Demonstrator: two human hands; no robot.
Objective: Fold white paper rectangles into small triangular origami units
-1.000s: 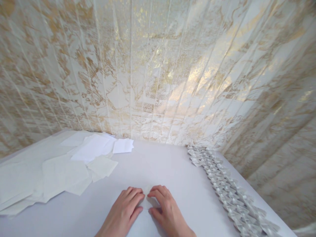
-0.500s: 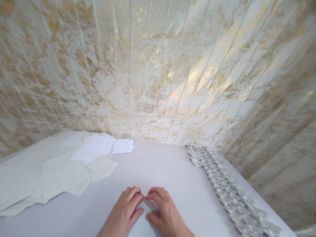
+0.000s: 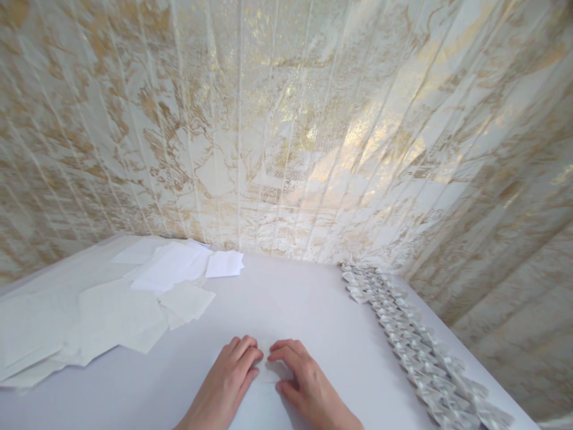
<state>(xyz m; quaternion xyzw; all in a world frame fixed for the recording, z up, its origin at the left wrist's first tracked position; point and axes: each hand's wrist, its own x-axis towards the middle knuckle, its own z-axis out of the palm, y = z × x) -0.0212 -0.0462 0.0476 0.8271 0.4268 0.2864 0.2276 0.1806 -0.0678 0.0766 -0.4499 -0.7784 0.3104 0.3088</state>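
Note:
A pale sheet of paper [image 3: 264, 403] lies flat on the white table at the front, with a folded strip across its far part. My left hand [image 3: 235, 373] has curled fingers and a thumb drawn in at the sheet's left side. Opposite it, my right hand [image 3: 304, 379] bends its fingers over the right side, its thumb a little apart from the index finger. Both hands hold the paper between them. My fingers partly hide the fold, and the sheet blends into the table.
Loose white papers [image 3: 120, 310] overlap along the left of the table. A small stack of white squares [image 3: 224, 264] sits beside them at the back. Rows of folded paper pieces [image 3: 412, 346] run down the right edge. A gold-patterned curtain [image 3: 286, 131] hangs behind the table.
My hands have moved slightly apart, the right one shifting rightward. More of the paper's folded strip now shows between them. The left thumb has drawn closer to its fingers.

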